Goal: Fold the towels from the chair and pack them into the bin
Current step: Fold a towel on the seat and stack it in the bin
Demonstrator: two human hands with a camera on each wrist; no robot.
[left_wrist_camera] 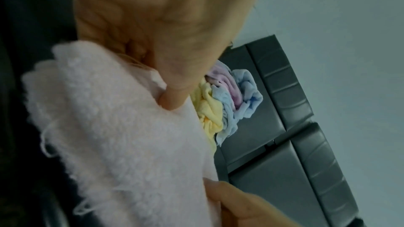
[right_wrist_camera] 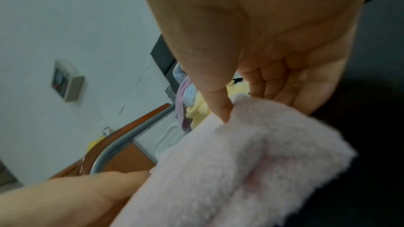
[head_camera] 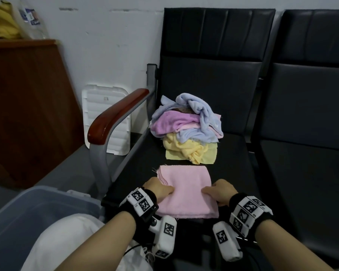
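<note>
A folded pink towel lies flat near the front of the black chair seat. My left hand pinches its left edge, thumb on top and fingers tucked under. My right hand pinches the right edge in the same way. Behind the towel sits a crumpled pile of towels in blue, purple, pink and yellow. The grey-blue plastic bin stands at the lower left beside the chair.
A wooden armrest on a grey metal frame lies between the seat and the bin. A white plastic lid leans against the wall behind it. A brown wooden cabinet stands at the left. A second black seat adjoins on the right.
</note>
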